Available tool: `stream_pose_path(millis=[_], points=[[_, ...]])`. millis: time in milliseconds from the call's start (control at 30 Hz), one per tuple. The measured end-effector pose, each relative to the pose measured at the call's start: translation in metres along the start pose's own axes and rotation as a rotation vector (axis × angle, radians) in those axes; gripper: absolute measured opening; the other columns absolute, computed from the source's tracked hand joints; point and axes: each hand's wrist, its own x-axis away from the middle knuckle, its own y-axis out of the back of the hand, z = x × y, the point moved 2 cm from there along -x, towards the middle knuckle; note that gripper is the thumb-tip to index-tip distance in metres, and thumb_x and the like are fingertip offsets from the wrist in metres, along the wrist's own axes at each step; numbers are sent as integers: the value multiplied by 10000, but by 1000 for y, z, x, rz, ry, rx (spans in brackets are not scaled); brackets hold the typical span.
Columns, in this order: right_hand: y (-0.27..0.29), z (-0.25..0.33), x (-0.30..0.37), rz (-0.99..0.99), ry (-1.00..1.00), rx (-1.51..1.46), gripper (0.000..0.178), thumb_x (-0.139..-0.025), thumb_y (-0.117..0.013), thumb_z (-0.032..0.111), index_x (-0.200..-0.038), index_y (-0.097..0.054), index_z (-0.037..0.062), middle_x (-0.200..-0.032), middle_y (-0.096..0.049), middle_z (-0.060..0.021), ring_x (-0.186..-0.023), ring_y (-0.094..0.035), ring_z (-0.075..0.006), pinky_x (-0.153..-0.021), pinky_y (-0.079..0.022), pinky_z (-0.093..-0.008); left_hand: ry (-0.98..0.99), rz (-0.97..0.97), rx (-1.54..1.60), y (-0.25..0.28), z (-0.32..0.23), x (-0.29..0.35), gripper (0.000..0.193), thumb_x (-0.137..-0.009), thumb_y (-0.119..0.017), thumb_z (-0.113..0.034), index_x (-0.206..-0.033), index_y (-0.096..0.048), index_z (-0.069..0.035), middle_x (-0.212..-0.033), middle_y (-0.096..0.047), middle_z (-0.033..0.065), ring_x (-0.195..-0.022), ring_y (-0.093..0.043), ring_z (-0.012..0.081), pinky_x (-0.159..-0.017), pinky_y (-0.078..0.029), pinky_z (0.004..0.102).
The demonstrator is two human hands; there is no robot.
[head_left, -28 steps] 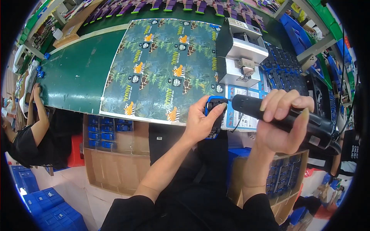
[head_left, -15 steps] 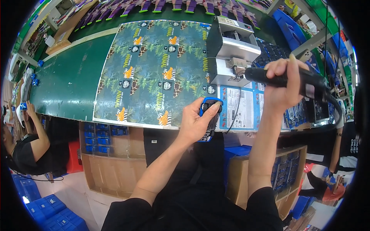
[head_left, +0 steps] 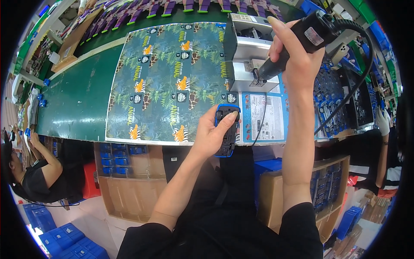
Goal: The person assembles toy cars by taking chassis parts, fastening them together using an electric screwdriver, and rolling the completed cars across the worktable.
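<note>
My left hand (head_left: 208,136) is closed around a blue toy car (head_left: 227,144), held black underside up at the table's front edge with the thumb across it. My right hand (head_left: 302,64) grips a black electric screwdriver (head_left: 314,33), its cable curving off to the right. The screwdriver slants down to the left, its tip at the front of a silver metal screw feeder (head_left: 241,77). Whether a screw sits on the tip is too small to tell.
A printed animal-pattern sheet (head_left: 166,82) covers the middle of the green table (head_left: 79,97). More blue toy cars (head_left: 330,114) lie at the right. Cardboard boxes (head_left: 133,196) with blue parts stand below the edge. Purple pieces (head_left: 166,8) line the back. Co-workers sit on both sides.
My right hand has brought the screwdriver left and tilted it, its tip now down at the feeder's front. The left hand still holds the car, slightly farther left in view.
</note>
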Motion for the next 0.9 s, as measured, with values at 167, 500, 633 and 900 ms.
stream_pose_path(millis=[167,500,633,900], points=[[10,24,21,-42,-201,-252,169,-916,-607,156,-943,-610,-11,-610,-488,-48,-460,-472,-156,-495,-403,-297,23,19,7,5,0,0,216,-979,-616,-189,-1132,-574,-43,-936,-685,72,-755,-653,118,-653,-544,278],[-1,59,78,24,9,-551,140,-952,-503,159,-976,-491,22,-684,-509,-90,-523,-503,-185,-576,-480,-359,-23,16,-34,2,-3,-1,248,-953,-658,-187,-1109,-584,-9,-859,-660,23,-729,-615,65,-638,-516,242],[-7,53,84,13,-13,-537,106,-931,-544,106,-967,-488,24,-688,-523,-91,-534,-521,-186,-584,-483,-351,-9,-2,-21,-2,-5,0,238,-945,-668,-171,-1099,-596,-4,-845,-664,22,-710,-614,63,-624,-515,242],[6,48,69,-70,135,-434,68,-946,-536,90,-970,-493,43,-697,-524,-82,-537,-525,-188,-595,-499,-360,0,-19,-44,-1,-4,-1,227,-941,-667,-157,-1090,-607,3,-844,-663,19,-720,-606,60,-634,-503,239]])
